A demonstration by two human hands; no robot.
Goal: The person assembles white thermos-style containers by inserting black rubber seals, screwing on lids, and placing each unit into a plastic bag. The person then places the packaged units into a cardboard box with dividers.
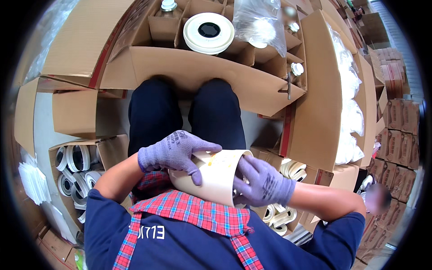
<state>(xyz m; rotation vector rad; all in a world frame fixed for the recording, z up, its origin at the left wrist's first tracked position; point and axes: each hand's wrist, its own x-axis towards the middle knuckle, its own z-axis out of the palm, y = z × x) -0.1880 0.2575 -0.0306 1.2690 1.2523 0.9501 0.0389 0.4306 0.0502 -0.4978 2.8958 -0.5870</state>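
A cream-coloured hollow plastic cylinder (211, 180) lies on its side across my lap, its open end turned to the right. My left hand (173, 150), in a lilac knit glove, grips the cylinder's outer wall, thumb and fingers spread over the top and side. My right hand (265, 183), gloved the same way, holds the open rim with its fingers reaching inside. Whether those fingertips hold anything is hidden by the wall. Yellowish marks show near the rim. Below the cylinder is my red checked apron (193, 209).
Ahead stands a divided cardboard box (193, 67) with a round cream part (209, 33), a plastic bag (258, 22) and white-capped bottles (297, 69). A metal tool (288, 87) hangs on its edge. Ring-shaped parts (76, 157) fill a left box; white bags (353, 126) fill a right one.
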